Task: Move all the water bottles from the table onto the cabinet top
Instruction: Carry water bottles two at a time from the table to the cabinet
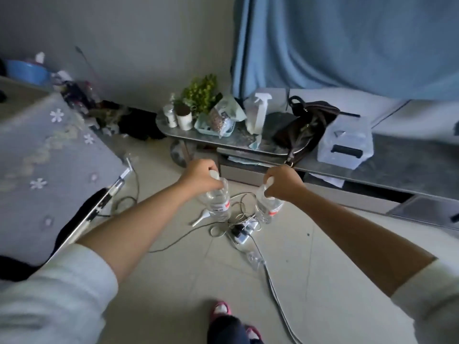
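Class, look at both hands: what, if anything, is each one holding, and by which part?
The left hand holds a water bottle by its capped neck; the right hand holds a second water bottle the same way, fingers curled round the top.

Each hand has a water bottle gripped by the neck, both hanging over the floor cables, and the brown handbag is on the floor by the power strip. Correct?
Not quite. The left hand and right hand do each grip a water bottle by the neck above the cables, but the head view shows the brown handbag on the cabinet top, not on the floor.
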### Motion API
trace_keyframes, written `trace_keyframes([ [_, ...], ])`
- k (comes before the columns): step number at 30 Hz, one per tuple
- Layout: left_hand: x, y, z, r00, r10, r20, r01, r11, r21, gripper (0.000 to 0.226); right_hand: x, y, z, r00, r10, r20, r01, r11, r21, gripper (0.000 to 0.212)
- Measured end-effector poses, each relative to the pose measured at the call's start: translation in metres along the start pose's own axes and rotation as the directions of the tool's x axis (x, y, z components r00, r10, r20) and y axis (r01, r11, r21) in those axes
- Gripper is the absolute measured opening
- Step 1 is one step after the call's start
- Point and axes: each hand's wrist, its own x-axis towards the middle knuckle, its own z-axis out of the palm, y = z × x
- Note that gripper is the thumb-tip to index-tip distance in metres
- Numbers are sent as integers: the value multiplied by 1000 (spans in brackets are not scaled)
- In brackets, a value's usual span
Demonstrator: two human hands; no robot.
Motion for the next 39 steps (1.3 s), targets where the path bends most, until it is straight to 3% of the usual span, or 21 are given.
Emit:
trace_keyframes([
  [6,87,102,56,945,209,252,-242,964,109,16,19,98,-60,956,274,-100,-266,960,92,31],
  [10,128,169,92,824,392,408,-516,817,257,23,22,153,-96,883,445,-148,-415,889,192,31],
  [13,156,217,121,745,452,490,-614,752,239,21,21,194,-117,806,558,-198,-508,824,251,30],
  [22,212,348,228,638,507,580,-683,720,123,16,3,332,-179,608,760,-230,-663,646,379,29],
  [31,236,499,364,567,484,667,-689,722,61,14,-20,501,-250,591,793,-145,-704,595,387,29],
  [35,242,576,428,554,494,670,-697,715,49,37,-29,580,-290,580,796,-173,-716,599,358,30],
  [39,253,642,476,533,542,650,-729,684,27,39,-30,649,-322,547,811,-208,-715,582,386,33],
])
